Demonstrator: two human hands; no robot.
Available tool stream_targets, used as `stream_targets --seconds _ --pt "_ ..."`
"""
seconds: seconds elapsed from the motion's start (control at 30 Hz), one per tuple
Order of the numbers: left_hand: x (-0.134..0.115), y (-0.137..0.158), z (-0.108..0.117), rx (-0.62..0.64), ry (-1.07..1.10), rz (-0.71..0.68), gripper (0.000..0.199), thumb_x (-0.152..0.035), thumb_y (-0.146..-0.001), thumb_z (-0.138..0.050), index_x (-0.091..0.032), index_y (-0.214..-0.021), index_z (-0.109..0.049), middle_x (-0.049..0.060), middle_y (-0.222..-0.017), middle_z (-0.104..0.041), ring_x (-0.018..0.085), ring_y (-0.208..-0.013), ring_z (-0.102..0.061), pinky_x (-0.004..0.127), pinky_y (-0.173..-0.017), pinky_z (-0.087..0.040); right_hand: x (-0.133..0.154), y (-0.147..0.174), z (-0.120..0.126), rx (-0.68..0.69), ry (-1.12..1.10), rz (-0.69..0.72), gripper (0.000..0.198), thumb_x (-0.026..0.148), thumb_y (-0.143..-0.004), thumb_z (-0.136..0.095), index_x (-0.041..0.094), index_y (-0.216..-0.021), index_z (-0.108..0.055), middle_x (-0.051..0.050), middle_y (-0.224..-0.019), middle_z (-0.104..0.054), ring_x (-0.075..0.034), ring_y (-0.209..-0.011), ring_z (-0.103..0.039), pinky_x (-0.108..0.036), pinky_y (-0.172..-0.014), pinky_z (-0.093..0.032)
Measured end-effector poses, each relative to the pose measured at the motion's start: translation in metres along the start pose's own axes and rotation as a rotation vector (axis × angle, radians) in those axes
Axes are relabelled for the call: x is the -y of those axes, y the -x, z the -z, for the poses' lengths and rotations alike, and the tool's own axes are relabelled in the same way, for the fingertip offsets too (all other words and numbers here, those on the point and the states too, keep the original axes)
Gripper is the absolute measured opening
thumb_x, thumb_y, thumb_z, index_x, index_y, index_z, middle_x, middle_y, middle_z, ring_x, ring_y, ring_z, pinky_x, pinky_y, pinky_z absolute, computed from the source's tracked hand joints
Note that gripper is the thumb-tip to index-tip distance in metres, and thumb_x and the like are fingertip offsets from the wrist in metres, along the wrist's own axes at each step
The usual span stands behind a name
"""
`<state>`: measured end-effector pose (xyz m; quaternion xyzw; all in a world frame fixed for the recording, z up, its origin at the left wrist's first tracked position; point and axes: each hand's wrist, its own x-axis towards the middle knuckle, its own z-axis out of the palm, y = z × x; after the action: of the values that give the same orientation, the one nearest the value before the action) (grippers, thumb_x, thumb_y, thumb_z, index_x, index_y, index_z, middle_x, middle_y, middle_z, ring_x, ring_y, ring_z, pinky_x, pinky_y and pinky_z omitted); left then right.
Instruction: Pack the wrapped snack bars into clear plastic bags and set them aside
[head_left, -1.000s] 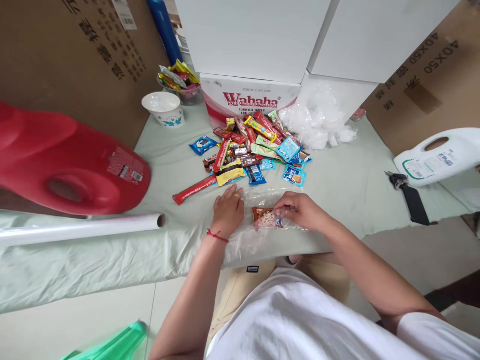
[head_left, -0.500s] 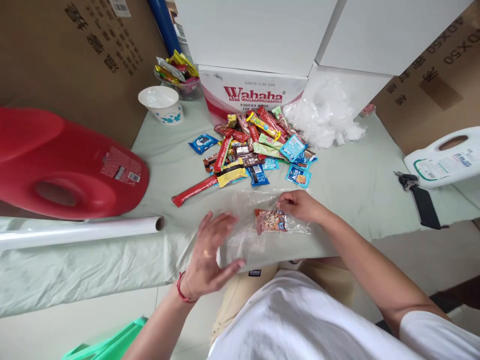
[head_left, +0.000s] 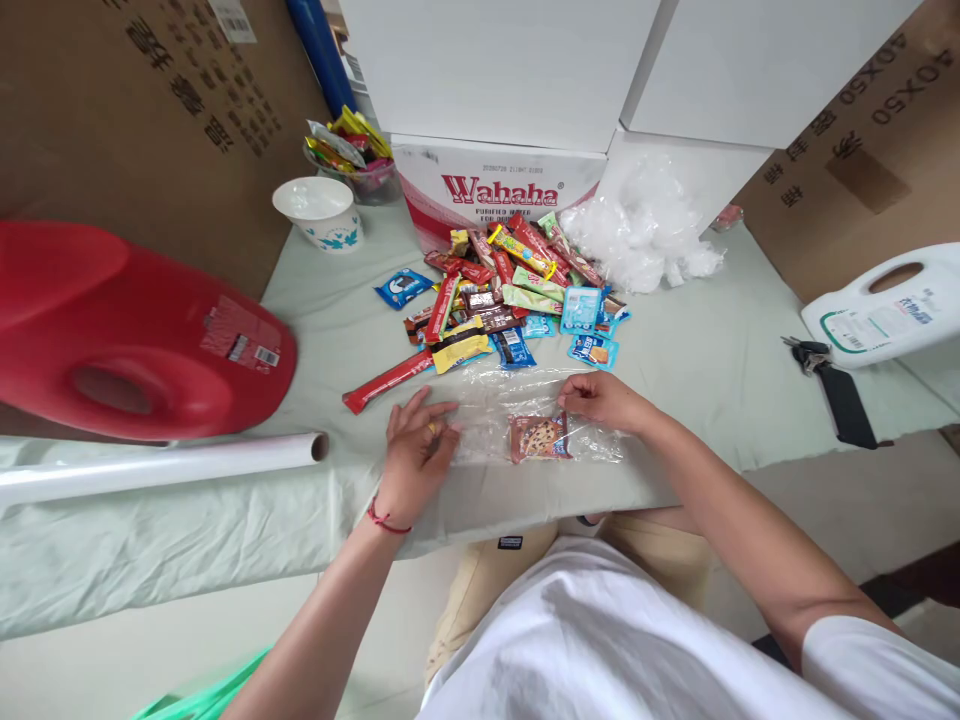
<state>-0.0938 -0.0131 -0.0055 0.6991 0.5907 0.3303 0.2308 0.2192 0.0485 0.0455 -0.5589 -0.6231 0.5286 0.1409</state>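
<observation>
A clear plastic bag point(head_left: 487, 395) lies flat at the table's front edge. Inside it is a brown-and-red wrapped cookie point(head_left: 540, 438) with a chocolate-chip picture. My right hand point(head_left: 604, 400) pinches the bag's film just above the cookie pack. At the bag's left end is my left hand point(head_left: 421, 445), its thumb and forefinger brought together on the film and the other fingers stretched out. Just beyond the bag lies a heap of wrapped snacks point(head_left: 495, 318), with a red stick pack point(head_left: 386, 383) poking out toward my left hand.
A red jug point(head_left: 187, 350) and a white film roll point(head_left: 165, 460) lie left. Behind stand a paper cup point(head_left: 319, 215), a snack tub point(head_left: 371, 183) and a Wahaha box point(head_left: 499, 180). Crumpled plastic bags point(head_left: 649, 230), a white bottle point(head_left: 885, 310) and keys with a black strap point(head_left: 844, 400) are right.
My left hand has moved forward and lowered from open above the bag to its left end, closing thumb and forefinger there. My right hand keeps its pinch. The bag now lies flatter.
</observation>
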Motion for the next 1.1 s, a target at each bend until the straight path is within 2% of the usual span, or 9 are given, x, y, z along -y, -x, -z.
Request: stream_targets --seconds 0.17,0.23,0.3,0.37,0.43,0.6,0.77,0.93,1.1 --pt "-0.002 0.000 0.003 -0.380 -0.074 0.189 0.015 -0.034 -0.091 -0.062 -0.021 -0.088 -0.067 0.015 -0.125 -0.065 0.034 -0.137 -0.051 0.059 -0.117 -0.039 -0.007 -0.003 -0.001 -0.021 0.007 -0.007 0.035 0.052 -0.074 -0.066 0.018 -0.077 -0.062 0.005 -0.062 -0.049 -0.011 -0.059 -0.040 -0.025 -0.057 -0.031" --pt "-0.022 0.011 0.011 -0.636 -0.152 0.088 0.010 -0.026 -0.089 -0.065 -0.020 -0.096 -0.066 0.016 -0.123 -0.062 0.033 -0.130 -0.055 0.057 -0.113 -0.042 -0.011 -0.005 -0.002 -0.032 0.030 0.009 0.033 0.051 -0.075 -0.066 0.018 -0.076 -0.063 0.005 -0.063 -0.050 -0.011 -0.060 -0.041 -0.025 -0.057 -0.031" --pt "-0.052 0.025 0.016 -0.782 -0.173 -0.165 0.017 -0.014 -0.084 -0.067 -0.020 -0.100 -0.065 0.012 -0.111 -0.065 0.030 -0.117 -0.061 0.052 -0.105 -0.048 -0.014 -0.006 -0.004 -0.033 0.056 0.031 0.032 0.049 -0.075 -0.065 0.018 -0.076 -0.064 0.004 -0.064 -0.052 -0.011 -0.060 -0.041 -0.024 -0.057 -0.031" --pt "-0.082 0.034 0.012 -0.526 -0.049 -0.488 0.027 -0.004 -0.083 -0.063 -0.021 -0.105 -0.065 0.007 -0.098 -0.069 0.024 -0.104 -0.066 0.041 -0.093 -0.053 -0.016 -0.008 -0.005 -0.024 0.067 0.043 0.030 0.047 -0.076 -0.064 0.017 -0.076 -0.064 0.003 -0.066 -0.054 -0.011 -0.061 -0.042 -0.024 -0.058 -0.032" --pt "-0.103 0.034 -0.001 -0.191 -0.004 -0.669 0.034 -0.004 -0.086 -0.059 -0.017 -0.117 -0.065 0.010 -0.110 -0.074 0.024 -0.113 -0.066 0.038 -0.093 -0.053 -0.017 -0.008 -0.006 -0.015 0.067 0.044 0.028 0.045 -0.077 -0.064 0.017 -0.079 -0.065 0.003 -0.068 -0.056 -0.011 -0.061 -0.045 -0.024 -0.058 -0.033" --pt "-0.103 0.004 -0.043 0.130 -0.233 -0.515 0.031 -0.016 -0.099 -0.051 -0.016 -0.126 -0.067 0.011 -0.129 -0.073 0.029 -0.123 -0.064 0.045 -0.100 -0.049 -0.015 -0.006 0.005 -0.068 0.193 0.038 0.018 0.034 -0.082 -0.061 0.017 -0.083 -0.067 0.001 -0.070 -0.062 -0.013 -0.064 -0.051 -0.024 -0.061 -0.037" --pt "-0.090 -0.003 -0.051 0.217 -0.285 -0.467 0.034 -0.023 -0.103 -0.048 -0.017 -0.130 -0.068 0.011 -0.134 -0.071 0.029 -0.124 -0.063 0.047 -0.099 -0.051 -0.005 -0.016 0.027 -0.315 0.522 0.153 0.020 0.029 -0.091 -0.060 0.016 -0.099 -0.073 -0.007 -0.092 -0.071 -0.018 -0.082 -0.057 -0.028 -0.077 -0.039" --pt "-0.087 0.004 -0.051 0.175 -0.261 -0.398 0.035 -0.027 -0.104 -0.047 -0.021 -0.128 -0.071 0.015 -0.143 -0.064 0.035 -0.137 -0.053 0.056 -0.106 -0.048 0.005 -0.044 0.024 -0.120 0.657 0.235 0.048 0.046 -0.085 -0.077 0.014 -0.122 -0.071 -0.009 -0.100 -0.071 -0.023 -0.095 -0.056 -0.032 -0.088 -0.037" --pt "-0.085 0.005 -0.052 0.165 -0.255 -0.357 0.034 -0.029 -0.103 -0.048 -0.025 -0.128 -0.072 0.014 -0.142 -0.064 0.036 -0.137 -0.053 0.060 -0.111 -0.043 0.015 -0.058 0.018 0.064 0.506 0.166 0.016 0.030 -0.088 -0.069 0.014 -0.089 -0.072 0.000 -0.074 -0.063 -0.015 -0.072 -0.053 -0.025 -0.069 -0.034"
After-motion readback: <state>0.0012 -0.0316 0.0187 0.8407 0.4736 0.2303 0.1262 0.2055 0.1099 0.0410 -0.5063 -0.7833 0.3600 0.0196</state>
